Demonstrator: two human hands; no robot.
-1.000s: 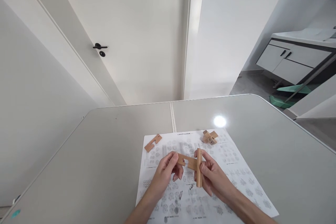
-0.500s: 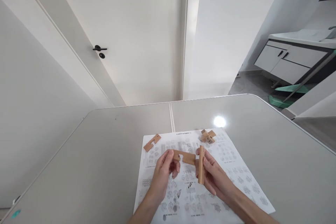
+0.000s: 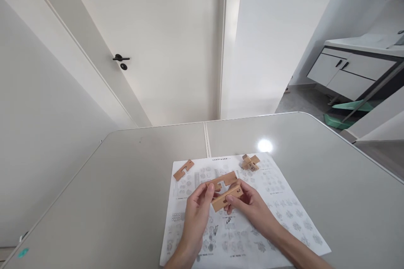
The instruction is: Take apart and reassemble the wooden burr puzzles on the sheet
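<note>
My left hand (image 3: pixel 199 208) pinches a flat notched wooden puzzle piece (image 3: pixel 230 177) by its left end, above the printed sheet (image 3: pixel 184 231). In my right hand (image 3: pixel 249 204) is a second wooden puzzle piece (image 3: pixel 227 198), marked with a 2, tilted and just in front of the first. Its left end comes close to my left fingers; whether the two pieces touch I cannot tell. Another notched wooden piece (image 3: pixel 179 174) lies at the sheet's far left corner. At the far right of the sheet sits a cross-shaped wooden piece assembly (image 3: pixel 251 163) with numbers on it.
The paper lies on a grey table (image 3: pixel 126 201) with a seam (image 3: pixel 207 138) down its far half. Beyond the table's far edge stands a white door (image 3: pixel 173 50) with a black handle (image 3: pixel 120 58). A white vanity cabinet (image 3: pixel 350 69) is at the back right.
My right hand has turned its piece from upright to nearly level, bringing the face with the 2 into view. The left hand's piece has tipped up at its right end. My hands are closer together.
</note>
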